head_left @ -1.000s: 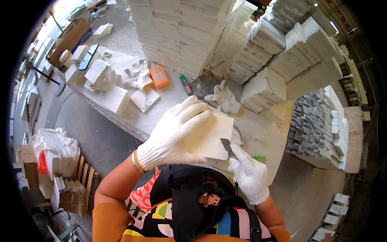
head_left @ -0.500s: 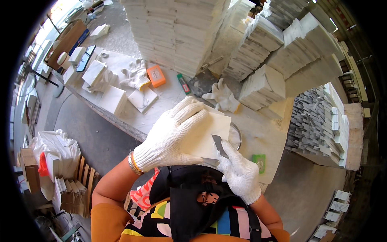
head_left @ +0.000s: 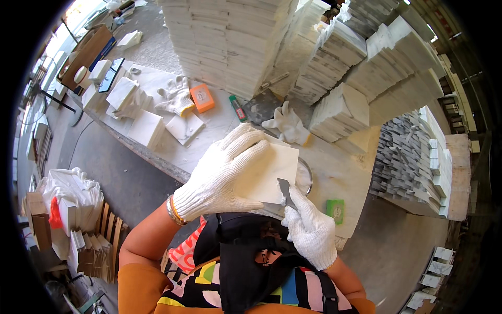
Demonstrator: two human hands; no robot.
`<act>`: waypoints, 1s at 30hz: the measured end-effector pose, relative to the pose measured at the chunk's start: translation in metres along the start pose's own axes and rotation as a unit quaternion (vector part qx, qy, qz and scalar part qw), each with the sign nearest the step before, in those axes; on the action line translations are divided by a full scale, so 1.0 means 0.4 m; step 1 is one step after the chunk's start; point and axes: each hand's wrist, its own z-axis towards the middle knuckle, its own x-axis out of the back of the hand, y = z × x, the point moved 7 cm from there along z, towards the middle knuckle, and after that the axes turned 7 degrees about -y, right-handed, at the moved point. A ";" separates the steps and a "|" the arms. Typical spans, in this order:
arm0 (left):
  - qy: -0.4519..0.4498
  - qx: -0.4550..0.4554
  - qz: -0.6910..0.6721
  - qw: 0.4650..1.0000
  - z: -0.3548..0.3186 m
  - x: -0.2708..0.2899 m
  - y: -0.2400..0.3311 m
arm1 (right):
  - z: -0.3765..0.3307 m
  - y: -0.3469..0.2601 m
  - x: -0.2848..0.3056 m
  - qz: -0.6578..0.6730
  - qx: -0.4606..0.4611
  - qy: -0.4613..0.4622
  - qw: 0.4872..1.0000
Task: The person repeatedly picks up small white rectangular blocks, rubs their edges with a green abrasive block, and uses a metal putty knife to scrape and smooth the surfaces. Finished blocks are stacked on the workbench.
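Note:
My left hand [head_left: 222, 170], in a white knit glove, grips a square white stone tile [head_left: 280, 165] and holds it tilted above the table. My right hand [head_left: 314, 230], gloved the same way, pinches a small grey scraper blade [head_left: 284, 190] with white paste along its edge. The blade lies at the tile's lower right corner; whether it touches the stone I cannot tell. Partly hidden behind the tile is a round metal-rimmed dish [head_left: 310, 177]. A green box [head_left: 335, 211] sits on the table beside my right hand.
Tall stacks of marble tiles [head_left: 225, 47] stand at the back of the table [head_left: 329, 167]. Loose white gloves [head_left: 287, 124], an orange box [head_left: 202, 98] and a small green-and-red packet [head_left: 237, 108] lie beyond my hands. White tiles [head_left: 146, 129] and a phone [head_left: 111, 76] are to the left.
My right hand has drawn the scraper blade slightly down and to the right, toward the tile's lower right corner. The left hand and tile have barely moved.

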 end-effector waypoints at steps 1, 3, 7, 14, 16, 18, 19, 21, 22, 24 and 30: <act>-0.015 0.010 -0.003 1.000 -0.005 -0.008 -0.008 | 0.003 -0.003 -0.003 0.006 0.000 0.003 1.000; -0.033 0.013 -0.010 0.999 -0.007 -0.010 -0.016 | 0.009 -0.006 -0.005 0.001 -0.012 0.012 1.000; -0.016 0.000 0.001 1.000 -0.019 -0.002 -0.014 | 0.014 0.007 -0.005 0.051 -0.073 -0.029 0.996; -0.028 -0.002 -0.029 0.999 -0.009 0.000 -0.007 | 0.108 0.015 0.077 -0.020 0.021 -0.050 0.998; -0.028 0.001 -0.020 0.999 -0.007 0.000 -0.004 | 0.145 -0.007 0.077 -0.048 0.088 -0.062 0.993; -0.004 -0.018 -0.016 1.000 0.005 0.011 0.010 | 0.164 -0.021 0.074 -0.059 0.126 -0.079 0.987; 0.008 -0.027 -0.015 0.999 0.006 0.016 0.015 | 0.170 -0.025 0.073 -0.056 0.131 -0.090 0.986; 0.017 -0.024 -0.014 0.999 0.000 0.016 0.011 | 0.171 -0.023 0.068 -0.060 0.136 -0.114 0.982; 0.022 -0.023 -0.013 0.999 -0.004 0.015 0.009 | 0.167 -0.017 0.067 -0.067 0.137 -0.127 0.980; 0.022 -0.020 -0.018 0.999 -0.006 0.014 0.005 | 0.154 -0.008 0.065 -0.077 0.136 -0.147 0.977; 0.019 -0.025 0.002 1.000 -0.008 0.004 -0.003 | 0.114 -0.001 0.071 -0.098 0.119 -0.173 0.973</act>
